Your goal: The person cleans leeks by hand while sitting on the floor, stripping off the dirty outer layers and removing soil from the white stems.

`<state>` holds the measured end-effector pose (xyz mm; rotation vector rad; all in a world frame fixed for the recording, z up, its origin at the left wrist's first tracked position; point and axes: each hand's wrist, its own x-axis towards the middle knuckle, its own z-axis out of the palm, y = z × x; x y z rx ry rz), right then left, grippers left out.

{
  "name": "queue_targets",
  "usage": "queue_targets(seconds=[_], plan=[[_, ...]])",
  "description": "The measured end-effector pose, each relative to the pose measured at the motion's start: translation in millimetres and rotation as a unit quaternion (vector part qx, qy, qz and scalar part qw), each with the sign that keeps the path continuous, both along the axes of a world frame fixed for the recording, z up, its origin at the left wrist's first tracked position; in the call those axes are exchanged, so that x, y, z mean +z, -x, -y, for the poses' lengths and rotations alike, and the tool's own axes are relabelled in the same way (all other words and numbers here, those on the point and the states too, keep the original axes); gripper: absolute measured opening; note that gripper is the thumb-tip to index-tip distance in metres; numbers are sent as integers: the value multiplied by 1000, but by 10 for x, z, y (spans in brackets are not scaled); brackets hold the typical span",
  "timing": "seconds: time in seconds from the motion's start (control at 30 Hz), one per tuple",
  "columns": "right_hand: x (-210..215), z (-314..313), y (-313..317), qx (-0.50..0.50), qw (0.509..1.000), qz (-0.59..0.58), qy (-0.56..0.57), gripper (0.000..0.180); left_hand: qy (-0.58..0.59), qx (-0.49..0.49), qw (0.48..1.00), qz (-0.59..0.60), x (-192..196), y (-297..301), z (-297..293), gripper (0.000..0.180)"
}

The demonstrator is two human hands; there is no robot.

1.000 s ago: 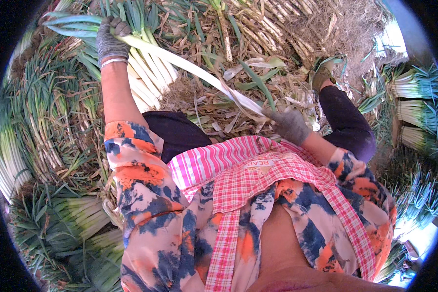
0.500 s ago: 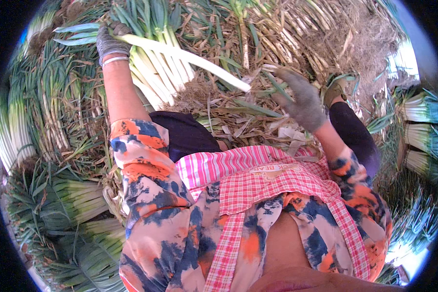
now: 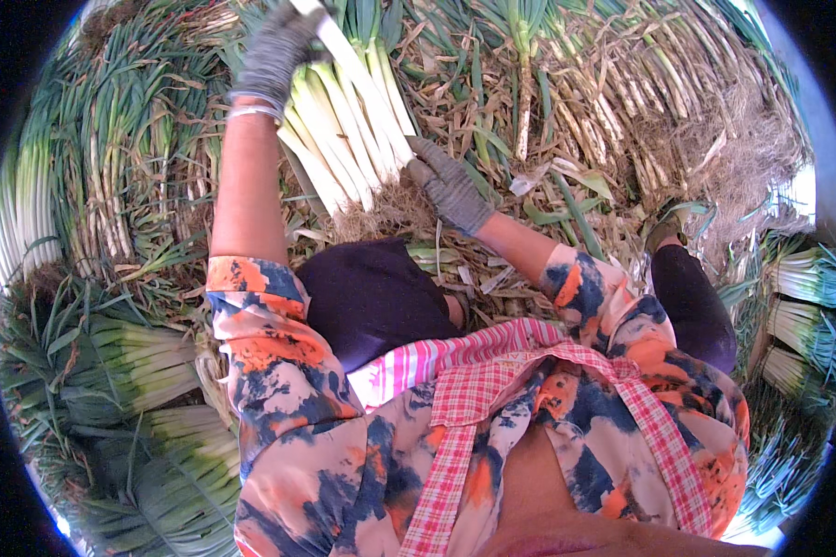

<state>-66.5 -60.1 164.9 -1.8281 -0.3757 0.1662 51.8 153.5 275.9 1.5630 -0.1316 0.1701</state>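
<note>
My left hand (image 3: 279, 54), in a grey knit glove, is closed around the upper part of a long green onion (image 3: 351, 63) at the top of the view. Its white stalk slants down to the right, over a bunch of green onions (image 3: 330, 139) with white stalks and brown roots. My right hand (image 3: 450, 187), in a similar glove, is at the root end of the bunch. Its fingers are stretched out and slightly apart, touching the lower end of the held stalk. The leaves above my left hand are partly cut off by the picture's edge.
Untrimmed green onions (image 3: 622, 111) with dry leaves and tangled roots lie at the upper right. Bundles of clean stalks (image 3: 149, 362) stand at the left, others (image 3: 794, 325) at the right. Dry leaf scraps (image 3: 478, 269) cover the ground by my dark-trousered knees (image 3: 372, 292).
My left hand has moved up and right, swinging the green onion from a shallow slant to a steeper one over the bunch. My right hand has come left to its root end.
</note>
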Motion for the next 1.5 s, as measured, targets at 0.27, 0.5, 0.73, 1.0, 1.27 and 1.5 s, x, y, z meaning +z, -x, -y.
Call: queue_targets(seconds=[0.27, 0.5, 0.73, 1.0, 1.27, 1.5], plan=[[-1109, -394, -455, 158, 899, 243, 329, 28, -247, 41, 932, -262, -2452, -616, -128, 39], [-729, -165, -536, 104, 914, -16, 392, 35, -250, 47, 919, -302, -2308, -560, 173, 36], [-1060, 1296, -1201, -314, 941, -123, 39, 25, -433, 107, 879, -165, -2543, -442, 143, 39], [-1980, 1950, -1594, -207, 816, -191, 505, 44, -599, 81, 774, -188, -2349, -262, 362, 47], [-477, 2051, -1258, -291, 914, -283, 5, 49, -607, 3, 728, -319, -1818, -187, 596, 56], [28, 2292, 29, -275, 953, -104, 69, 43, -292, -125, 921, -226, -1084, -408, 1163, 55]])
